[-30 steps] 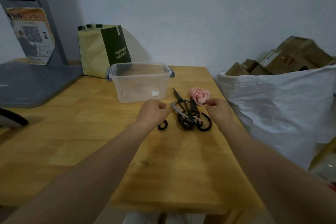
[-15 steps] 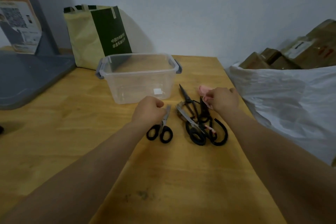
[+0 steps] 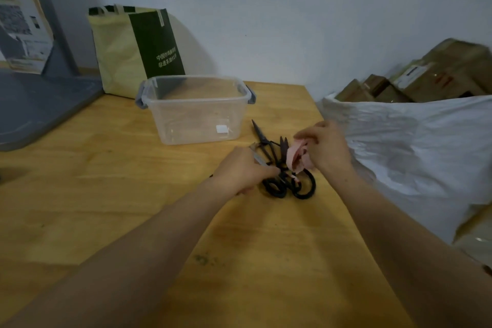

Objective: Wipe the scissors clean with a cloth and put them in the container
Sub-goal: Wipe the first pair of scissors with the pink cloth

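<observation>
While left hand (image 3: 243, 172) grips scissors (image 3: 257, 158), right hand (image 3: 328, 146) pinches cloth (image 3: 296, 156) — container (image 3: 197, 93) just beyond.

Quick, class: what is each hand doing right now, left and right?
Left hand: grips the small scissors.
Right hand: holds the pink cloth.

Bare left hand (image 3: 241, 172), bare right hand (image 3: 328, 148), forearms (image 3: 149, 247) apparently uncovered to the frame's edge.

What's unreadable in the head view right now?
- Small scissors: handles hidden under the left hand gripping them.
- Pink cloth in right hand: motion-blurred.
- Scissors pile: overlapping, count unclear.
- Poster: cut by left edge, text blurred.
</observation>
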Demonstrator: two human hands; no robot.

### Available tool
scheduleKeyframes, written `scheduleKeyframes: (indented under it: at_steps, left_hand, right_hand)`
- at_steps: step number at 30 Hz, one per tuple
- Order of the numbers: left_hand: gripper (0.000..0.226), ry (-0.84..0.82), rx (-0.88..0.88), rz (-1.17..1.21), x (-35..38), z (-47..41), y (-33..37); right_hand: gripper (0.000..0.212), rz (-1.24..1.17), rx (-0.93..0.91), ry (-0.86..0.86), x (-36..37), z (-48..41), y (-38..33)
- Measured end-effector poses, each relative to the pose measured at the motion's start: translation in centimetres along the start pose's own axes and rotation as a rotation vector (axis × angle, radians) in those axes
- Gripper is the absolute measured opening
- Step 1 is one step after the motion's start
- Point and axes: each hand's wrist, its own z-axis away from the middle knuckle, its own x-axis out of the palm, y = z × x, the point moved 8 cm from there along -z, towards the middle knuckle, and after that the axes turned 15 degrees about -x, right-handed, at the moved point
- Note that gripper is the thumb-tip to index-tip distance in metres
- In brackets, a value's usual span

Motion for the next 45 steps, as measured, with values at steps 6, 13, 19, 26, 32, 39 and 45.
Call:
scheduleKeyframes:
  at_steps: [6,13,19,26,32,39,45]
  left_hand:
    - [0.045,-0.027,-0.031,-0.224,3.2,1.3,1.4]
    - [0.019,-0.034,-0.14,0.078,1.0,0.7,0.2]
    - [0.038,-0.228,-0.324,0.824,-1.8,1.5,-2.5]
    - [0.032,-0.215,-0.163,1.121,-4.1,2.4,-4.1]
    - [0.031,-0.2,-0.147,1.193,-4.3,2.5,-5.3]
    - [0.014,-0.118,-0.224,1.185,-7.6,1.5,-8.0]
    - [0.018,-0.277,-0.147,1.335,-4.0,1.1,-6.2]
  right_hand:
    - [0.029,-0.031,0.02,-0.109,1.1,2.5,-0.8]
    - [0.032,-0.017,0.096,-0.139,0.8,3.6,0.4]
    - [0.024,0.088,0.008,0.018,-0.6,3.7,-2.3]
    - [0.032,-0.744,0.213,-0.054,3.5,4.1,-6.3]
    - [0.014,-0.892,0.144,-0.052,5.1,4.1,-8.5]
    - [0.015,-0.848,0.16,-0.116,4.8,4.0,-7.2]
    - [0.011,-0.947,0.179,-0.032,6.0,4.2,-8.0]
